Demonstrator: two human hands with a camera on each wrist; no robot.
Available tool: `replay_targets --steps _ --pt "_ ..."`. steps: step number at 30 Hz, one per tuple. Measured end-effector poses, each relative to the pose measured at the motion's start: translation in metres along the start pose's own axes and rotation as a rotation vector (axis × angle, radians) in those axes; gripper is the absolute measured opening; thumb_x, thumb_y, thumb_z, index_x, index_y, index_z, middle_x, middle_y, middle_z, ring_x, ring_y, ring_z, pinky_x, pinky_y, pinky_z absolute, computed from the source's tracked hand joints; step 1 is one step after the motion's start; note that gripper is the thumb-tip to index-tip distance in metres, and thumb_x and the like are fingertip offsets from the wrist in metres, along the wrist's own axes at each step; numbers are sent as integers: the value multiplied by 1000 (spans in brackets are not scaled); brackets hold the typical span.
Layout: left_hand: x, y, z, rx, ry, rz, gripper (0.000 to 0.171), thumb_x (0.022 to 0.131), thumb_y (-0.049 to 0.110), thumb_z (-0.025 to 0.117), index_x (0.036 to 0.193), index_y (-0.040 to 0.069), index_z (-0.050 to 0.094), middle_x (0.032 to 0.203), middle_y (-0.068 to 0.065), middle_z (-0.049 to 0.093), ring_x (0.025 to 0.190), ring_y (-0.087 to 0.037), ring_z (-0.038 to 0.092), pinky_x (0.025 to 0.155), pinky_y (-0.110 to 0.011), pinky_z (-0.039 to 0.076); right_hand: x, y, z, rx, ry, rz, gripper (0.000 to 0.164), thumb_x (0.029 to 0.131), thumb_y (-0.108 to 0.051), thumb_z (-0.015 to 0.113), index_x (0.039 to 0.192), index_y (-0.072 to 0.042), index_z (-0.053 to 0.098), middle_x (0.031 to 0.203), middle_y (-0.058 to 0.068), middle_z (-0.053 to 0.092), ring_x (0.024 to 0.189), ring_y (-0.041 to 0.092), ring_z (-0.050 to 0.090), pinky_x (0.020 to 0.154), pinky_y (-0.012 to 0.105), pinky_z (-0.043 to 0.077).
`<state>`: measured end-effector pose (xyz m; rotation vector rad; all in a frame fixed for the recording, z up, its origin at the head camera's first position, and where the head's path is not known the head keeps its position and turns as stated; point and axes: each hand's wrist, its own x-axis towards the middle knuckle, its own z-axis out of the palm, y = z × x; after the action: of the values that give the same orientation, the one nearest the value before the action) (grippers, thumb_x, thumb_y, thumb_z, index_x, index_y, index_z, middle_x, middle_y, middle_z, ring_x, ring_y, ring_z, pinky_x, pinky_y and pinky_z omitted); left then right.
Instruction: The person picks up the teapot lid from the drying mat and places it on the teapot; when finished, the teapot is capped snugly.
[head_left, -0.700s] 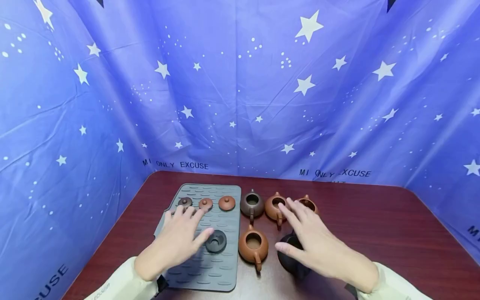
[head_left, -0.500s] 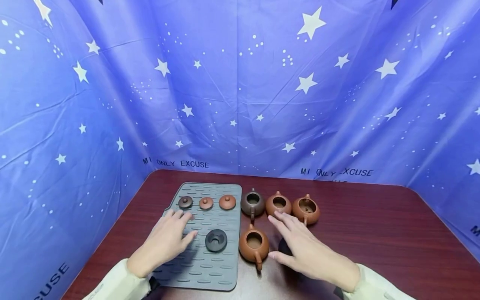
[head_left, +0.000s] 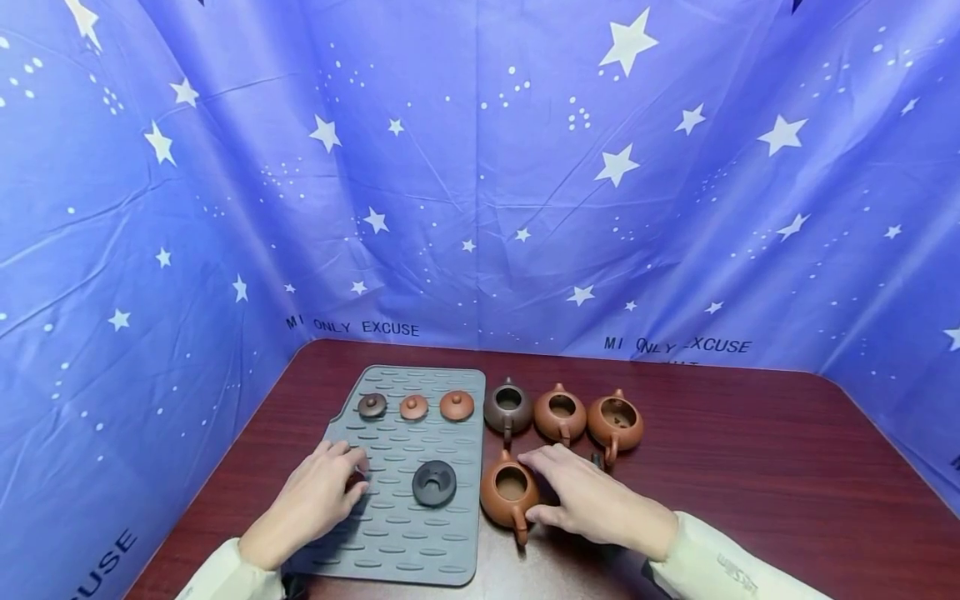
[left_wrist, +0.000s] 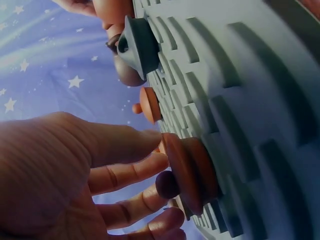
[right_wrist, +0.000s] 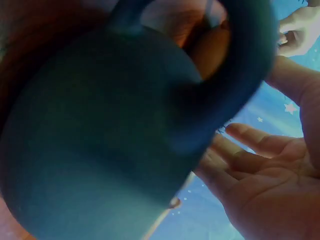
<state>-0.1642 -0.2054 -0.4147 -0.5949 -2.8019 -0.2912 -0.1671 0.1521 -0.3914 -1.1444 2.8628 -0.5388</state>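
The left hand (head_left: 318, 492) lies with loosely curled fingers on the near left part of the grey ribbed silicone mat (head_left: 450, 554), over a reddish-brown round clay lid (left_wrist: 192, 170) that the left wrist view shows just in front of the fingertips; whether they touch it I cannot tell. The dark grey round lid (head_left: 433, 482) lies on the mat to the right of this hand, a little apart.

The right hand (head_left: 592, 500) is spread flat, palm down, above a dark round teapot (right_wrist: 100, 135) that is mostly hidden under it. It holds nothing. Its thumb is just beside the brown open clay teapot (head_left: 510, 492), whose handle points toward the person.

All four visible teapots stand open and look empty. Three small lids (head_left: 412, 407) lie in a row at the far end of the mat.
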Motion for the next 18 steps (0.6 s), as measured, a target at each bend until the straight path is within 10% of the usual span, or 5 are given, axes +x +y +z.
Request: replay_targets --steps 7,18 --pt "0 -3 5 -2 81 67 28 68 6 78 68 21 54 70 9 43 66 -13 41 59 -31 38 0 5 5 2 15 -9 53 84 -27 72 128 -3 53 120 5 57 112 19 52 91 40 44" --pt "-5 -13 -1 -21 45 -4 24 68 5 77 71 19 58 70 10 48 69 -13 47 74 -37 44 3 4 6 -14 5 -18 53 84 -27 72 127 -2 53 119 7 58 112 20 53 91 40 44"
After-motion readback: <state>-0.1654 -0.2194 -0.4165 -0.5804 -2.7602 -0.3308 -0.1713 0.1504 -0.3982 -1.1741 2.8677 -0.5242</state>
